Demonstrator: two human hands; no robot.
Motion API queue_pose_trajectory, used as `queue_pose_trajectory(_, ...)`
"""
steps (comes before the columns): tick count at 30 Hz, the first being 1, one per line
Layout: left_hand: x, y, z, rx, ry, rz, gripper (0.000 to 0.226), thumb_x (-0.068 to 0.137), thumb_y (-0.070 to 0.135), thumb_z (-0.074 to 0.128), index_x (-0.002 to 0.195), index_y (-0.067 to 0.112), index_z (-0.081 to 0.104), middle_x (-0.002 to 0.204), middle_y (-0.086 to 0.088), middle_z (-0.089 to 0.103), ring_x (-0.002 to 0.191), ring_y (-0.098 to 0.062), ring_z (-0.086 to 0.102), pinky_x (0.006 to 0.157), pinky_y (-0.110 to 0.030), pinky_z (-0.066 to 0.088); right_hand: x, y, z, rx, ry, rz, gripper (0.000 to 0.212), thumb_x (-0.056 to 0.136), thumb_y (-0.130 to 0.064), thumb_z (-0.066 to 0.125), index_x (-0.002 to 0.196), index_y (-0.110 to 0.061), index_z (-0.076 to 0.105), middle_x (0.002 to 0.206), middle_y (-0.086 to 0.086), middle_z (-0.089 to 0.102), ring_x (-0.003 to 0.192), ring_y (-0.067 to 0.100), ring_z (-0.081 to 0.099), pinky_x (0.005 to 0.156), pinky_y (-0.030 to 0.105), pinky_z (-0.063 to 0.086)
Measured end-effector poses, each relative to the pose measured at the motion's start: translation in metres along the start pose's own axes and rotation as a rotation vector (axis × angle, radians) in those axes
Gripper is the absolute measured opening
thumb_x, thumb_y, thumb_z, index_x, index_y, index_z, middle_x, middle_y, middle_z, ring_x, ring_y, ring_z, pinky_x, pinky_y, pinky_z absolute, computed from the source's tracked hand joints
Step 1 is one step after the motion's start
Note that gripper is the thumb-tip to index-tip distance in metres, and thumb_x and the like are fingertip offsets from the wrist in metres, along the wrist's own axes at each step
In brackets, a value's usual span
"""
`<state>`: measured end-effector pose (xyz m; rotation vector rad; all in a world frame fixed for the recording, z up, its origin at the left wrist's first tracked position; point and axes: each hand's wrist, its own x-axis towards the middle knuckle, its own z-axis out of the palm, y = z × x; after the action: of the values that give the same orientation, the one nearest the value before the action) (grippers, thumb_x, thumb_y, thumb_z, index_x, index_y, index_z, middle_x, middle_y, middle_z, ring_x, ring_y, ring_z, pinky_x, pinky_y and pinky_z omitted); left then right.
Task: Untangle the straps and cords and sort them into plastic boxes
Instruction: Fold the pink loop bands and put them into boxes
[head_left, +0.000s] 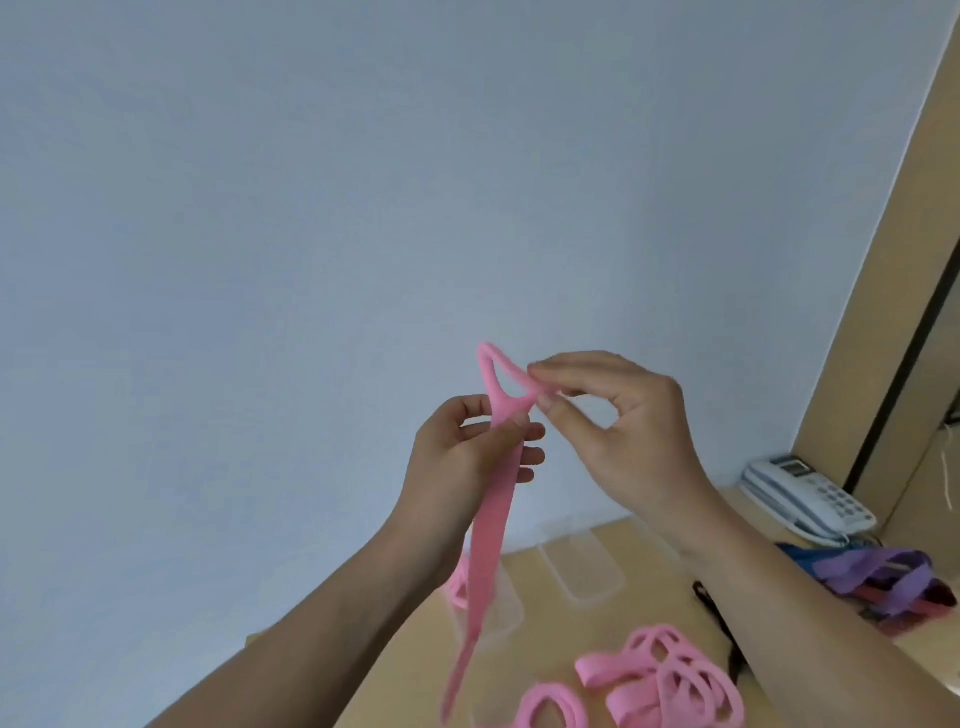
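Hands pinch pink strap, seemingly clear above table.

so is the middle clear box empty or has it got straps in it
Empty: the middle clear box shows only the tan table through its bottom, no strap inside.

Pink strap at centre frame, more pink straps lower right. Purple and red straps at right. Clear boxes. Tan desk. White phone. Pale blue wall.
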<state>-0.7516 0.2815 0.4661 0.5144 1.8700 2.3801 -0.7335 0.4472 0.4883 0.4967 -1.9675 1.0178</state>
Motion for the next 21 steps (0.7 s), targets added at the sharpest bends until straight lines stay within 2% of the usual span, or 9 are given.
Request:
queue_pose_trajectory(2, -0.001, 0.008, -0.003, -0.009, -0.009, 0.007, 0.043, 0.087, 0.034, 0.072, 0.118, 0.005, 0.064, 0.104, -0.011, 0.079, 0.095, -0.029, 0.077, 0.084, -0.04, 0.064, 0.0, -0.001, 0.003, -0.115, -0.013, -0.12, 0.027, 0.081, 0.002, 0.077, 0.102, -0.016, 0.08, 0.106, -0.005, 0.073, 0.104, 0.012, 0.068, 0.093, 0.023, 0.051)
queue_pose_trajectory(4, -0.003, 0.012, -0.003, 0.007, 0.023, 0.019, 0.048, 0.085, 0.039, 0.076, 0.116, 0.005, 0.065, 0.104, -0.011, 0.079, 0.096, -0.03, 0.077, 0.085, -0.042, 0.064, 0.002, 0.001, 0.006, -0.18, -0.014, -0.224, 0.024, 0.08, 0.004, 0.077, 0.096, -0.013, 0.081, 0.104, -0.001, 0.072, 0.101, 0.017, 0.066, 0.089, 0.025, 0.052)
queue_pose_trajectory(6, -0.004, 0.014, 0.0, 0.013, 0.068, 0.041, 0.042, 0.09, 0.034, 0.079, 0.114, 0.003, 0.067, 0.1, -0.014, 0.079, 0.095, -0.031, 0.077, 0.085, -0.042, 0.064, 0.005, 0.004, 0.008, -0.221, -0.006, -0.323, 0.02, 0.08, 0.004, 0.077, 0.091, -0.011, 0.081, 0.102, 0.002, 0.072, 0.098, 0.021, 0.064, 0.084, 0.027, 0.052)
queue_pose_trajectory(8, -0.003, 0.016, 0.004, 0.0, 0.11, 0.064, 0.031, 0.094, 0.027, 0.073, 0.112, 0.002, 0.069, 0.101, -0.016, 0.079, 0.096, -0.032, 0.077, 0.084, -0.041, 0.063, 0.01, 0.007, 0.009, -0.238, -0.002, -0.38, 0.02, 0.081, 0.005, 0.076, 0.093, -0.01, 0.081, 0.101, 0.004, 0.071, 0.097, 0.022, 0.062, 0.084, 0.027, 0.051)
queue_pose_trajectory(12, 0.002, 0.022, 0.013, 0.014, 0.121, 0.11, 0.023, 0.1, 0.02, 0.065, 0.115, 0.004, 0.072, 0.114, -0.012, 0.077, 0.103, -0.032, 0.075, 0.088, -0.045, 0.062, 0.023, 0.011, 0.003, -0.215, -0.037, -0.424, 0.017, 0.084, -0.007, 0.074, 0.099, -0.013, 0.08, 0.106, 0.001, 0.07, 0.101, 0.021, 0.059, 0.087, 0.027, 0.049)
queue_pose_trajectory(14, 0.004, 0.024, 0.018, 0.048, 0.137, 0.139, 0.021, 0.102, 0.019, 0.063, 0.114, 0.005, 0.073, 0.114, -0.011, 0.077, 0.103, -0.033, 0.074, 0.084, -0.04, 0.062, 0.032, 0.014, -0.003, -0.219, -0.037, -0.432, 0.017, 0.082, -0.01, 0.078, 0.097, -0.017, 0.08, 0.107, 0.0, 0.07, 0.101, 0.022, 0.058, 0.086, 0.025, 0.048)
queue_pose_trajectory(17, 0.008, 0.028, 0.023, 0.07, 0.19, 0.188, 0.019, 0.1, 0.019, 0.065, 0.109, 0.006, 0.075, 0.11, -0.014, 0.077, 0.102, -0.037, 0.073, 0.085, -0.041, 0.063, 0.045, 0.015, -0.011, -0.185, -0.058, -0.417, 0.019, 0.079, -0.009, 0.082, 0.095, -0.02, 0.081, 0.109, -0.002, 0.071, 0.102, 0.021, 0.057, 0.088, 0.022, 0.045)
queue_pose_trajectory(21, 0.012, 0.037, 0.027, 0.116, 0.243, 0.241, 0.017, 0.096, 0.014, 0.068, 0.109, 0.004, 0.073, 0.107, -0.016, 0.078, 0.1, -0.037, 0.074, 0.089, -0.046, 0.063, 0.058, 0.015, -0.016, -0.086, -0.077, -0.372, 0.02, 0.078, -0.004, 0.08, 0.094, -0.015, 0.08, 0.103, -0.003, 0.071, 0.099, 0.018, 0.06, 0.084, 0.025, 0.051)
